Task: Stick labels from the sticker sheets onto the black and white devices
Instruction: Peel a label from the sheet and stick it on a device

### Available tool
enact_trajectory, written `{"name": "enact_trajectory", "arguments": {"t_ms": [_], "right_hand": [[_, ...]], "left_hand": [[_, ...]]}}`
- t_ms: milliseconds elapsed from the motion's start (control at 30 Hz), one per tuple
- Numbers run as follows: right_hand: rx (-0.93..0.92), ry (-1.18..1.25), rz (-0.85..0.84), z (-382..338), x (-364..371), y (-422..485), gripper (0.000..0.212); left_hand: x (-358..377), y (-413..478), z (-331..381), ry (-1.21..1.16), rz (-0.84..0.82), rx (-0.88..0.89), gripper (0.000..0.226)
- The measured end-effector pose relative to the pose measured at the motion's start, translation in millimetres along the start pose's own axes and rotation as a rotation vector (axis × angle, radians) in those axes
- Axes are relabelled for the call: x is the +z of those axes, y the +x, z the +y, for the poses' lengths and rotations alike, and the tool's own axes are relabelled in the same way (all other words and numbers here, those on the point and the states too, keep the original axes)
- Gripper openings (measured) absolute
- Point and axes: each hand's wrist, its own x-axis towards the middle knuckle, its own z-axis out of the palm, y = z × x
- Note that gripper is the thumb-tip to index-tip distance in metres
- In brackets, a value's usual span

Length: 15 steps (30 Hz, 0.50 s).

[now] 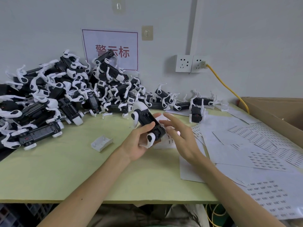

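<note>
Holding a black and white device (147, 120) above the worktop (65, 169), the left hand (139, 145) curls its grip round the stiff, probably light body (thin white legs (150, 141) look breakable); the right hand (180, 136) has its grip wide, beside it.

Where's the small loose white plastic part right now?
Head view, centre-left: the white plastic part lies alone on the green table, just left of the left hand, in front of the device pile.
</note>
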Motion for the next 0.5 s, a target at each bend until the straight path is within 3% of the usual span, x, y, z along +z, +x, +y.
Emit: {"name": "enact_trajectory", "arguments": {"t_ms": [267, 367, 500], "right_hand": [[-0.024, -0.211, 0.182, 8.9, -3.2, 7.5, 0.048], [0.091, -0.113, 0.188, 9.6, -6.6, 9.7, 0.051], [0.181, -0.039, 0.203, 3.6, -7.0, 10.2, 0.037]], "left_hand": [[-5.7, 4.4, 0.8, 0.006, 0.020, -0.008, 0.037], [-6.0, 5.1, 1.2, -0.041, 0.018, -0.006, 0.042], [-4.3, 4.1, 1.7, -0.043, 0.022, -0.013, 0.037]]}}
